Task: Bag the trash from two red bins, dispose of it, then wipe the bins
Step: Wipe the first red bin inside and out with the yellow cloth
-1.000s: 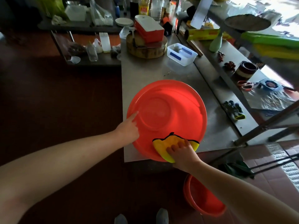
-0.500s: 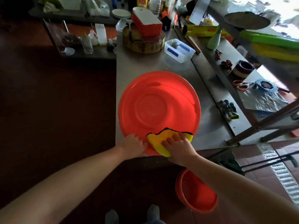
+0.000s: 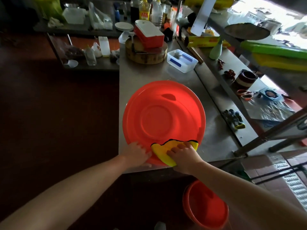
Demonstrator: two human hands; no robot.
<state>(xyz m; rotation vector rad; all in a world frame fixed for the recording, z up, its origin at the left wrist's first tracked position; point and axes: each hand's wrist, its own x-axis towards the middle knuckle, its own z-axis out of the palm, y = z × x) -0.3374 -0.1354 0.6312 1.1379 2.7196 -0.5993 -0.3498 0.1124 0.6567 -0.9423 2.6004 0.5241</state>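
Your red bin lies upside down at frame centre on the steel table, base facing up. Your left hand presses flat on its near rim; your right hand presses the yellow cloth flat against it.

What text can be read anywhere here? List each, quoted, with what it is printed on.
None is legible.
Yellow bottle: red label, characters too blurred to read.
Yellow wrap box: red print, too blurred to read.
Red bin, yellow cloth: no text visible.

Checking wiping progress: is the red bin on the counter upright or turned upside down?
Upside down. The red bin shows its base with raised rings facing up on the counter, yellow cloth pressed on it.
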